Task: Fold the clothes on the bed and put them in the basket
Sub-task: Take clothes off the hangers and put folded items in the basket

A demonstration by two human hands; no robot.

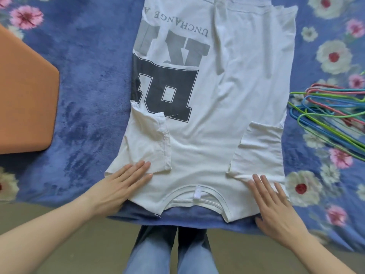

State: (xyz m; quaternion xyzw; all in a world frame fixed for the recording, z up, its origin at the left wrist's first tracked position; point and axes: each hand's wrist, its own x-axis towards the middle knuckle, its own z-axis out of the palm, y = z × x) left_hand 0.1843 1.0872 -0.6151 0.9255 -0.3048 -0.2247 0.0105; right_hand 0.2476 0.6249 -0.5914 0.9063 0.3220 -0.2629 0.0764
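At nine o'clock an orange board (23, 91) with angled corners lies flat on the bed (88, 56), which is covered by a blue blanket printed with pink and white flowers. Moving right, the left hand (120, 186) sits at about seven o'clock, palm down with fingers spread flat and close together, pressing the folded-in left sleeve (146, 143) and shoulder of a white T-shirt (217, 115). The T-shirt fills the middle of the view from twelve down to six o'clock, spread on the bed with its collar (197, 198) nearest the person and its hem far away; both side edges are folded inward over the body. Its dark block lettering and a line of smaller grey letters read upside down from here, partly covered by the folds. At six o'clock the person's legs in blue jeans (171, 252) stand on the floor just below the bed's edge. At about five o'clock the right hand (276, 206) rests palm down, fingers extended and slightly apart, on the right shoulder just below the folded right sleeve (260, 151). At three o'clock a bundle of thin wire hangers (331, 107) in green, blue and pink lies on the blanket, just beside the T-shirt's right edge.
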